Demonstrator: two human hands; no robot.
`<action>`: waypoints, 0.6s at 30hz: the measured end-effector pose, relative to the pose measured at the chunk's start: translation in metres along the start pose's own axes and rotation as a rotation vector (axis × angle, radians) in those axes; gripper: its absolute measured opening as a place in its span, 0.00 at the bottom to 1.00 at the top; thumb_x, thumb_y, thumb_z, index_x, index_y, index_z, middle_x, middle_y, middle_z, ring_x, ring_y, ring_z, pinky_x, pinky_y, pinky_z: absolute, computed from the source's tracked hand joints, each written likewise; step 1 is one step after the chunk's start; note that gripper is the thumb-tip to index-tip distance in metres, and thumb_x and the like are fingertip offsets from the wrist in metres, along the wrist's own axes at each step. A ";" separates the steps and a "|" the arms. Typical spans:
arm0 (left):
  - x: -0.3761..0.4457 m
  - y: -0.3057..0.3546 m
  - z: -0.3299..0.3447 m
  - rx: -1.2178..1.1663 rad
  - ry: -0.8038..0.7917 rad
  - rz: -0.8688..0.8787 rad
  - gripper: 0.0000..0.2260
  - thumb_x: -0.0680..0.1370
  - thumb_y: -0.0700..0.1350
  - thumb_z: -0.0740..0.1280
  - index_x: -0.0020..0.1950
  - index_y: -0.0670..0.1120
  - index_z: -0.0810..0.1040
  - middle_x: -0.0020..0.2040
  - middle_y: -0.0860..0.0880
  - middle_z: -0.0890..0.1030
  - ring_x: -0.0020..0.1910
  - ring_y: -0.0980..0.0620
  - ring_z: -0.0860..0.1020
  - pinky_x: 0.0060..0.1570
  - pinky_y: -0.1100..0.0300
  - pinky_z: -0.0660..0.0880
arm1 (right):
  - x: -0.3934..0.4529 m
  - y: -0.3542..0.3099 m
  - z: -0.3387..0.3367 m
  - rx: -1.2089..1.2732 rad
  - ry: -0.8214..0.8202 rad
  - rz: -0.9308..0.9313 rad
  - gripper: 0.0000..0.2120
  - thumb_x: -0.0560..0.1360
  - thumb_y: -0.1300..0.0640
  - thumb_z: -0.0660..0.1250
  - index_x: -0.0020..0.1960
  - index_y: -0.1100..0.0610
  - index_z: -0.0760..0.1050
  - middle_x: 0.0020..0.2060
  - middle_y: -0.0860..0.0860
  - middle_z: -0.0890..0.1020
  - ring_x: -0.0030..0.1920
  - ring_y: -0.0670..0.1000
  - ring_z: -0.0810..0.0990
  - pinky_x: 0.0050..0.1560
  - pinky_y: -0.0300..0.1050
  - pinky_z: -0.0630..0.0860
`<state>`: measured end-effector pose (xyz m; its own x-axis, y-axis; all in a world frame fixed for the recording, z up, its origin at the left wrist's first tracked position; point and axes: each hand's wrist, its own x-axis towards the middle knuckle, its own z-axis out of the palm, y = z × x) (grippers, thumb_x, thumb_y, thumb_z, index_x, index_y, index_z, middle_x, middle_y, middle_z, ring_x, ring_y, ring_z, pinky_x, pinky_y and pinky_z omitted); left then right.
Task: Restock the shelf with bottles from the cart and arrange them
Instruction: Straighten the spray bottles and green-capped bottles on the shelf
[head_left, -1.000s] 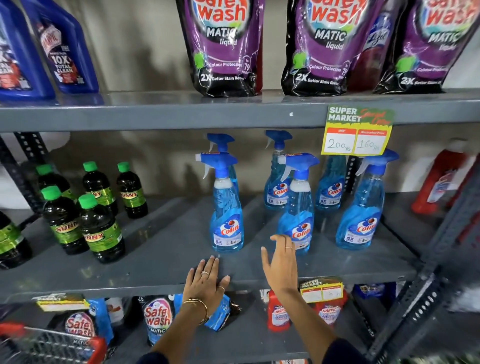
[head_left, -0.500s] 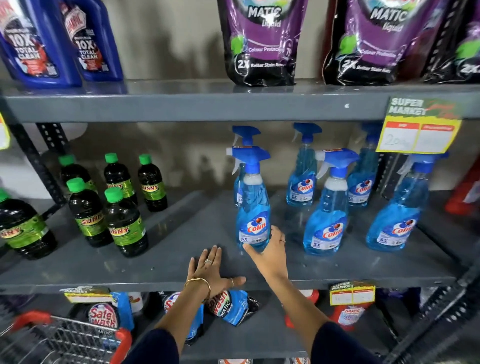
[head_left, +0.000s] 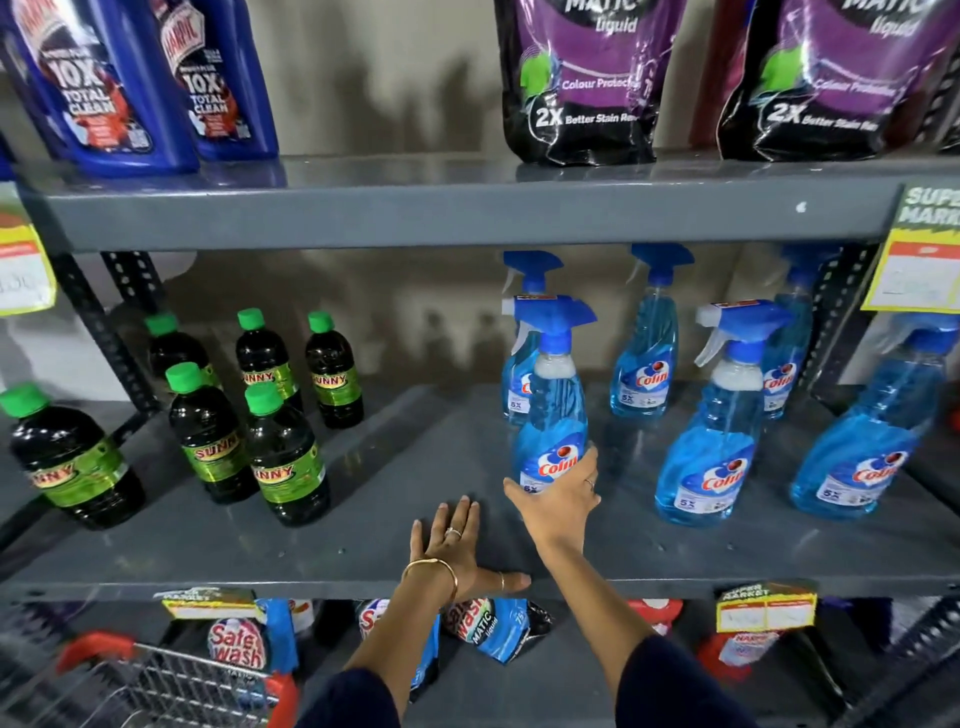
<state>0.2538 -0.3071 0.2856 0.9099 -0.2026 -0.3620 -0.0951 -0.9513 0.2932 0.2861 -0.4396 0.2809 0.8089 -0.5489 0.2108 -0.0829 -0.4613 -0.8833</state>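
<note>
While the left hand (head_left: 451, 545) lies flat, fingers spread, on the shelf (head_left: 363, 551) front edge, the right hand (head_left: 558, 506) cups the base of a blue spray bottle (head_left: 553, 415) near mid-front — arranging step, I'd judge; next: nudge it w/o tipping, into line w/ neighbours.

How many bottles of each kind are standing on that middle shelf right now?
Blue spray bottles: 6
Dark bottles with green caps: 6
Total: 12
The right hand grips the front-left blue one; the left hand lies flat on the middle shelf.
</note>
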 end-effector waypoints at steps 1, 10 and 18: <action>0.001 0.000 0.000 -0.004 0.000 0.002 0.52 0.63 0.71 0.63 0.74 0.51 0.37 0.76 0.55 0.37 0.75 0.51 0.35 0.73 0.45 0.34 | 0.000 0.000 0.000 0.001 -0.001 0.003 0.53 0.56 0.51 0.79 0.70 0.58 0.50 0.63 0.59 0.68 0.60 0.61 0.72 0.68 0.66 0.62; 0.005 -0.003 0.006 -0.010 0.015 0.007 0.53 0.62 0.73 0.62 0.74 0.51 0.37 0.76 0.54 0.37 0.74 0.51 0.35 0.72 0.45 0.34 | -0.009 0.004 -0.003 0.025 0.017 -0.009 0.53 0.56 0.50 0.80 0.70 0.56 0.50 0.62 0.59 0.67 0.59 0.59 0.70 0.60 0.55 0.72; 0.006 -0.004 0.008 0.005 0.050 0.033 0.53 0.61 0.74 0.60 0.74 0.50 0.38 0.77 0.53 0.38 0.75 0.50 0.36 0.72 0.45 0.35 | -0.015 0.009 -0.005 0.051 0.026 -0.007 0.53 0.55 0.48 0.80 0.69 0.55 0.51 0.62 0.58 0.68 0.60 0.57 0.70 0.61 0.54 0.73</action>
<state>0.2564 -0.3060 0.2756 0.9254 -0.2218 -0.3073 -0.1271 -0.9455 0.2997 0.2705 -0.4393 0.2719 0.7941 -0.5636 0.2275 -0.0469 -0.4301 -0.9016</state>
